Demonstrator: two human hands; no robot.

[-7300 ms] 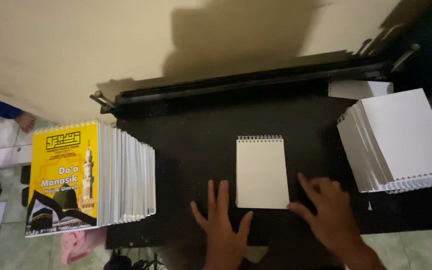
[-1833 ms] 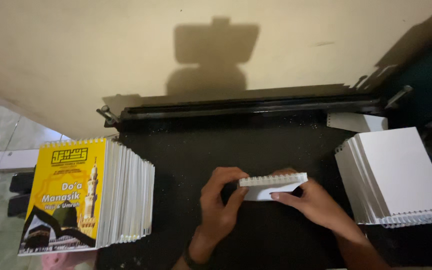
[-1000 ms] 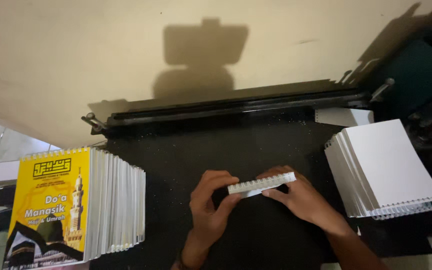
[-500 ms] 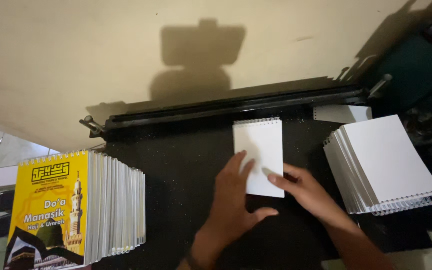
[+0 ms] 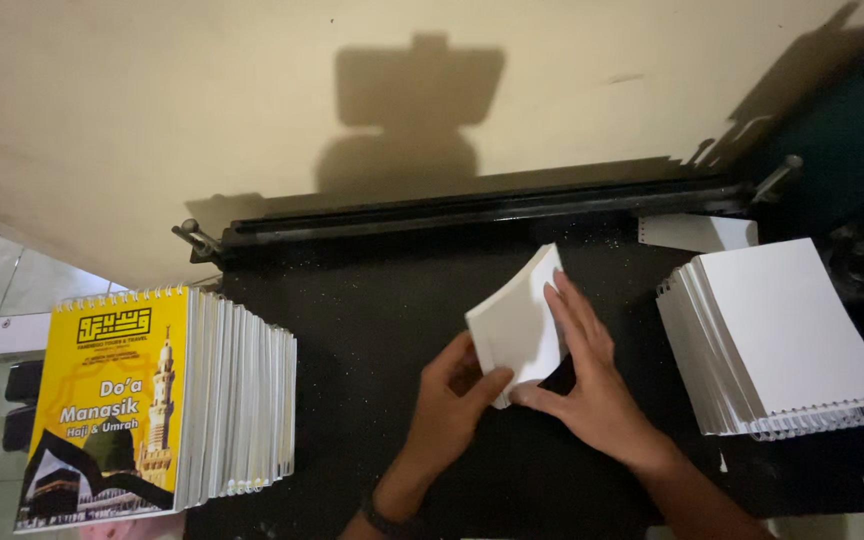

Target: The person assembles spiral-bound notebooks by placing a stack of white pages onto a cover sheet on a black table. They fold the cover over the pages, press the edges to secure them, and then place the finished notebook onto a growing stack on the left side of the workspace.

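White booklet [image 5: 514,322] sits tilted btwn both hands, long axis running up-right away from the wrists: left hand [image 5: 449,398] pinches its lower-left corner, right hand [image 5: 588,378] lies flat, fingers spread, on its right face, w/ both about equally close.

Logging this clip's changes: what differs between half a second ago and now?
The white booklet, then flat on the black bed, is now lifted and tilted, spine end toward the person. The left hand has taken grip of its lower corner; the right hand stays on it. Both side stacks are unchanged.
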